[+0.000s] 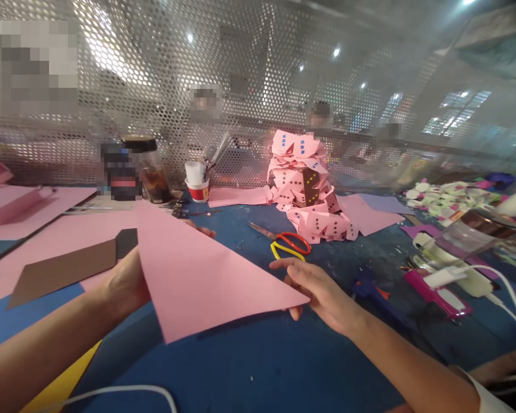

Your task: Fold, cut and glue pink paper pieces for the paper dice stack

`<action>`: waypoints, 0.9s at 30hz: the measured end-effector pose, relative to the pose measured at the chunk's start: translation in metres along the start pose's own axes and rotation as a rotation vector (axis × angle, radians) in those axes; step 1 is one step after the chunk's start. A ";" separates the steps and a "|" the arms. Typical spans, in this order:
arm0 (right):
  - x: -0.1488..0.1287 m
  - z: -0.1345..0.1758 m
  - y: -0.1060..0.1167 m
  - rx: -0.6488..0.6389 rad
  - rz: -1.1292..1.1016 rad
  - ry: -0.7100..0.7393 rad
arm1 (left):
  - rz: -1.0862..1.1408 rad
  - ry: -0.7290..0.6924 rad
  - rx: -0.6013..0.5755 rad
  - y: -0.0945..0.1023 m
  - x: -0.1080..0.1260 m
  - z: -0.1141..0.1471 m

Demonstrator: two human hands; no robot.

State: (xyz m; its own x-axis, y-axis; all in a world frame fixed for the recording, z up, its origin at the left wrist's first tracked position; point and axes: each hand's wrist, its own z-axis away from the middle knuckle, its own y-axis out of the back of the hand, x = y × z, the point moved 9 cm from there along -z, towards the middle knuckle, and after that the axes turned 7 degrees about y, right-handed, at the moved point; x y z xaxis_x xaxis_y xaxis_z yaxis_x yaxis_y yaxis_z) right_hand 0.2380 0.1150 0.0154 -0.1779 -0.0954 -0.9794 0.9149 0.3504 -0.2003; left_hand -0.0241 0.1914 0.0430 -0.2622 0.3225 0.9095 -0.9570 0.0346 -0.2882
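Note:
A pink paper sheet (pixel 210 272), roughly triangular in outline, is held up above the blue table. My left hand (pixel 131 278) grips its left side, with most of the fingers hidden behind the paper. At the pointed right corner, my right hand (pixel 322 292) has the paper between its fingers, the index finger reaching out along the edge. Just beyond the right hand lie scissors (pixel 290 242) with red and yellow handles. A dark blue glue gun (pixel 376 292) rests to the right of that hand.
Folded pink paper pieces with dotted marks (pixel 313 189) are piled at the back. A red-and-white cup (pixel 196 189) and a dark-lidded jar (pixel 155 172) stand at the back left. Brown card (pixel 64 269) lies left. On the right are a clear jar (pixel 468 235), a magenta device (pixel 438 295) and white cables.

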 end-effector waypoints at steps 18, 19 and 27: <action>-0.039 0.006 0.040 0.401 0.350 0.361 | 0.204 0.296 -0.230 -0.021 -0.043 0.002; -0.040 0.006 0.042 0.415 0.354 0.371 | 0.208 0.302 -0.210 -0.019 -0.045 0.001; -0.042 0.008 0.055 0.539 0.341 0.435 | 0.267 0.181 -0.313 -0.027 -0.022 -0.002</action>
State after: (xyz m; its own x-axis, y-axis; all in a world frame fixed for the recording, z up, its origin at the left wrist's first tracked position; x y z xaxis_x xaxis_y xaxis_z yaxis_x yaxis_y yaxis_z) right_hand 0.2989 0.1308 0.0454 0.1216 0.3503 -0.9287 0.9748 -0.2183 0.0453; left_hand 0.0077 0.1858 0.0303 -0.4425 0.5181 0.7320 -0.7674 0.2035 -0.6080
